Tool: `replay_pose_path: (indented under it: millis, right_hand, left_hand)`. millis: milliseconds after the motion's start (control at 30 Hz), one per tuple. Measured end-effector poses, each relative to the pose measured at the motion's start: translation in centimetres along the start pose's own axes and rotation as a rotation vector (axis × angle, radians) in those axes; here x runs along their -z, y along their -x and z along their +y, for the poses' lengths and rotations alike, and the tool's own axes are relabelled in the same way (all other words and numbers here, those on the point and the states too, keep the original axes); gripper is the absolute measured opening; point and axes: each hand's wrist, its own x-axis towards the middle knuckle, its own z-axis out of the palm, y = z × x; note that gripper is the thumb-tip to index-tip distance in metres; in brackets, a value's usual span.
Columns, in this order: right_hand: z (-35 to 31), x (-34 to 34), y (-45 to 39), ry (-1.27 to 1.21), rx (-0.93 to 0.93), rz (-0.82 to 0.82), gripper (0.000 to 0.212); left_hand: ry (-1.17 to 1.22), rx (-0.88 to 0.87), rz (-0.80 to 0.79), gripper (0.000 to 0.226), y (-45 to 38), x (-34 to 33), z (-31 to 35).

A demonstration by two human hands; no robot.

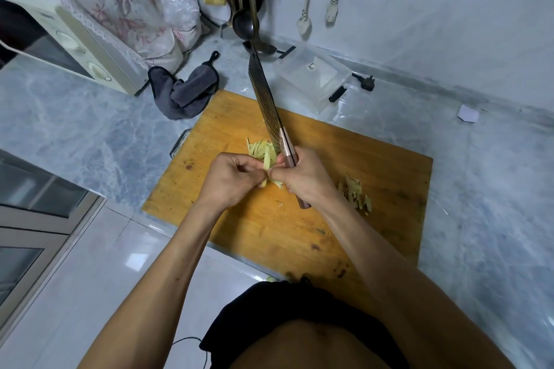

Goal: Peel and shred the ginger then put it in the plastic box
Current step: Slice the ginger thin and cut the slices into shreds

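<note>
Ginger shreds [263, 153] lie on the wooden cutting board [374, 189] on the worktop [90, 129]. Left hand [230, 180] pinches a few strips, its grip closed on them. Right hand [305, 180] clamps the cleaver [265, 99] handle, blade raised. Peelings [355, 195] sit right; the plastic box [314, 78] stands empty behind the board.

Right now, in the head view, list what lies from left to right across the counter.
Microwave → grey cloth → left hand → right hand on the knife → ginger peels → black plug → paper scrap.
</note>
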Motion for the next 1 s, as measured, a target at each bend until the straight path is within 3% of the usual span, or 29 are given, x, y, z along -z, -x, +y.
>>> replay_pose_path:
  millis: [300,567,1001]
  right_hand:
    - [-0.5,0.2,-0.5,-0.006,0.016,0.004,0.023]
    - [-0.4,0.8,-0.3,-0.057,0.003,-0.046,0.022]
    - [0.5,1.4,-0.3,-0.085,-0.030,-0.027,0.025]
  left_hand:
    - [0.077,0.033,0.015,0.009,0.1,0.1,0.3]
    - [0.112,0.109,-0.095,0.010,-0.2,0.5,0.6]
    - [0.196,0.143,-0.024,0.009,0.0,-0.3,0.6]
